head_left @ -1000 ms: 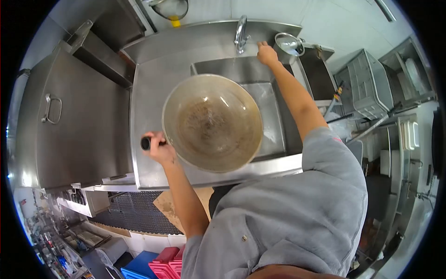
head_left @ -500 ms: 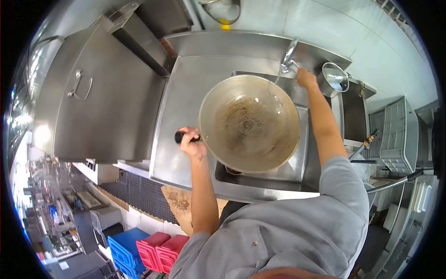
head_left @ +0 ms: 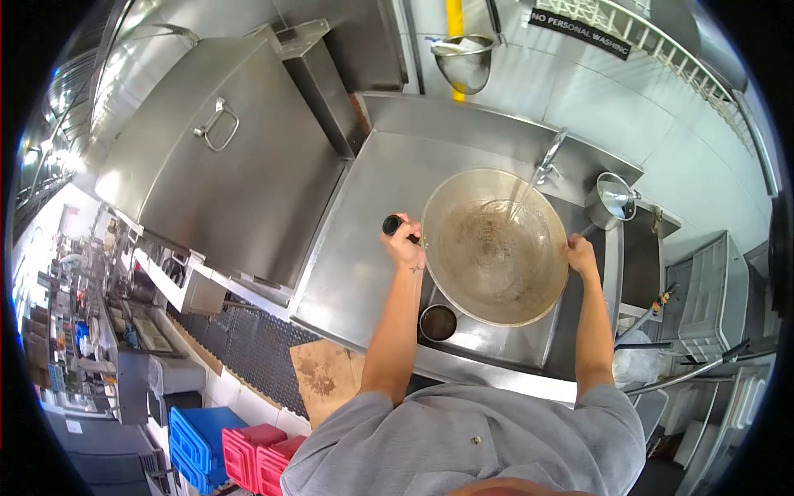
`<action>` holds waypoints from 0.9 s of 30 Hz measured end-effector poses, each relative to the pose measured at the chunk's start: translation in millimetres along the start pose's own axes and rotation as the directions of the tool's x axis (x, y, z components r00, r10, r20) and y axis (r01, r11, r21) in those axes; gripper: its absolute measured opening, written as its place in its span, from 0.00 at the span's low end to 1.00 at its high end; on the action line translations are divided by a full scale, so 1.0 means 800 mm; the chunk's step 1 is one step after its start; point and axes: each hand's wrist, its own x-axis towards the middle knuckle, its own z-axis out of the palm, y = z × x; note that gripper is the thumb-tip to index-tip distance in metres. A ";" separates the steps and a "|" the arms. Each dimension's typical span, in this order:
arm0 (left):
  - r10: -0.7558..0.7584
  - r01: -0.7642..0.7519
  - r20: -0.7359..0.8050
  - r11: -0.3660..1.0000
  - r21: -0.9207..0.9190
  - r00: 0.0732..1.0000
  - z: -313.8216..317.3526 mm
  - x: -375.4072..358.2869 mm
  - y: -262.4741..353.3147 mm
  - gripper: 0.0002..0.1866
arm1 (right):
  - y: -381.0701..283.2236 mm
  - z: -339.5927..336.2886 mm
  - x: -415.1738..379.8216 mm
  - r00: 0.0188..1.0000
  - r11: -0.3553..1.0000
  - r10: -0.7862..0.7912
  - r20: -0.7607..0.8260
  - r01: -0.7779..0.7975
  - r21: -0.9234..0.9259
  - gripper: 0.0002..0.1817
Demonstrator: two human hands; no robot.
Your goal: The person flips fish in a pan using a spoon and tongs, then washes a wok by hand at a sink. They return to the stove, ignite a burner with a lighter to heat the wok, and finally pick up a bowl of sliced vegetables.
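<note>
A large round metal wok is over the steel sink, and water runs into it from the tap. My left hand is wrapped round the wok's black-ended handle on the left side. At the right, my right hand is closed on the wok's rim. Inside the wok lie brown stains and shallow water. Below its lower left edge sits a small round container with a dark inside.
A metal pot stands right of the tap. A strainer hangs on the wall. The large steel cabinet is at the left, grey crates at the right, and blue and red bins at the lower left.
My right hand has left the tap lever and taken hold of the wok's right rim. Water now streams visibly into the wok. The view has shifted, showing more wall and the small round container.
</note>
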 end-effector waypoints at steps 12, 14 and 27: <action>-0.165 0.154 0.141 0.984 0.087 0.976 -0.015 0.004 -0.024 0.07 | 0.023 -0.011 -0.021 0.973 0.993 0.098 -0.211 -0.083 0.079 0.13; -0.182 0.169 0.153 0.981 0.093 0.971 -0.013 0.005 -0.019 0.06 | 0.020 -0.017 -0.021 0.977 0.987 0.162 -0.135 -0.159 0.037 0.10; -0.399 0.309 0.000 0.709 0.634 0.917 -0.034 -0.008 0.014 0.08 | 0.048 -0.005 -0.009 0.950 1.000 -0.020 -0.312 0.026 0.013 0.09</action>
